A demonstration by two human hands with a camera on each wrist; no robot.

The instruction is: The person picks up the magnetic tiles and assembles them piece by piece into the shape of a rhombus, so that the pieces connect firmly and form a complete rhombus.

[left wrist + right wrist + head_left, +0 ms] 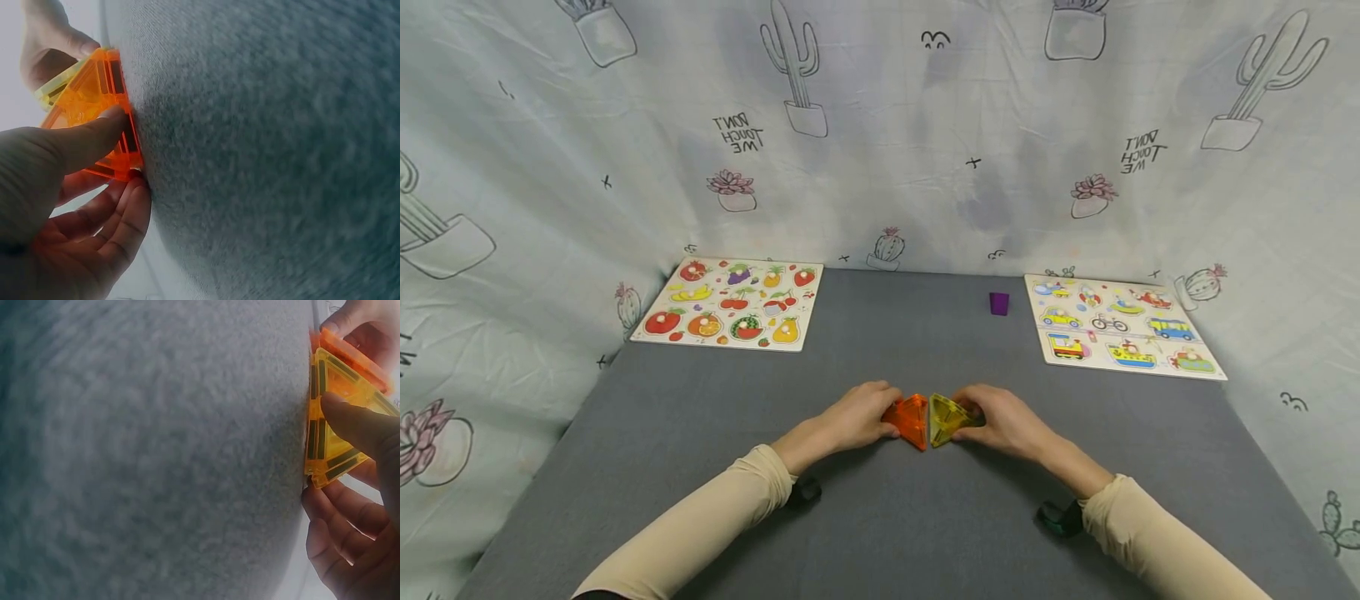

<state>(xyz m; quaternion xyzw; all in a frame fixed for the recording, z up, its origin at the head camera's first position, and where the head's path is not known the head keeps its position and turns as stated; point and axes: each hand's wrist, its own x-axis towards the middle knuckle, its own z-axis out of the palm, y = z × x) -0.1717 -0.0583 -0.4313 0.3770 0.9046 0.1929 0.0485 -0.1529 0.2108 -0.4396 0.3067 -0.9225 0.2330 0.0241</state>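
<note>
In the head view my left hand (861,417) grips an orange translucent pyramid of triangular tiles (912,421) on the grey cloth. Just right of it, my right hand (1003,421) holds a similar yellow pyramid (946,419). A thin gap shows between the two pieces there. The left wrist view has my thumb pressing a face of the orange pyramid (94,87), whose edges carry dark strips. In the right wrist view my thumb lies on the yellow pyramid (340,419), its base against the cloth. The fingers behind each piece are partly hidden.
A small purple block (999,303) stands near the back. At the back left lies a fruit puzzle board (808,312); a vehicle puzzle board (1037,321) lies at the back right. A cactus-print curtain (880,100) surrounds the grey table (880,533).
</note>
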